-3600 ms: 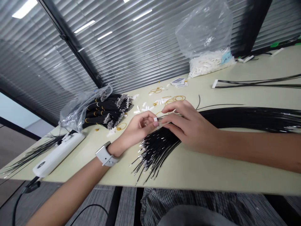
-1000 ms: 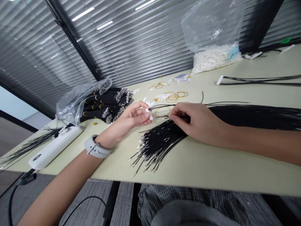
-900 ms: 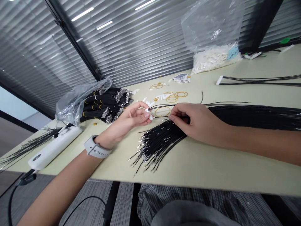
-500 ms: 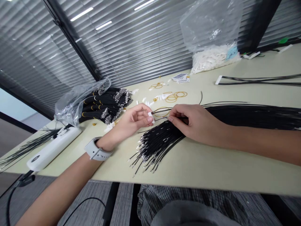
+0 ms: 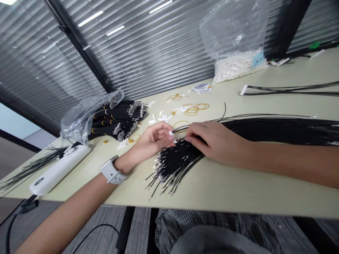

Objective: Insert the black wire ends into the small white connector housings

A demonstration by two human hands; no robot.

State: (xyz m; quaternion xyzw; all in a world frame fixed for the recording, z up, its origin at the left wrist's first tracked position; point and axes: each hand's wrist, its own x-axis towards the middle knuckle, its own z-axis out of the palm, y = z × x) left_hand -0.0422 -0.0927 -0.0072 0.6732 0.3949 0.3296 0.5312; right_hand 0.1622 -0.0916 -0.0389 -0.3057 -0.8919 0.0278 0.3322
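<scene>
A: Hands, relative to the wire bundle (image 5: 265,131)?

B: By its splayed end, left hand (image 5: 156,139) is pinching the white connector (image 5: 172,135), thumb against fingers; right hand (image 5: 212,139) is also pinching, fingertips together, seemingly on a thin wire (image 5: 180,138)

A: Connector's lie?

B: Sitting between hands, left nearer, long axis slanting across attached wires (image 5: 181,129); rubber bands (image 5: 192,111) are lying beyond the bundle

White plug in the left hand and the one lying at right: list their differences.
The left hand pinches the held plug; the lying plug rests on the table. The held plug is partly hidden; the lying plug shows whole. The held plug's wires lead toward the right hand; the lying plug's wires leave the picture. Both are white with black wires.
</scene>
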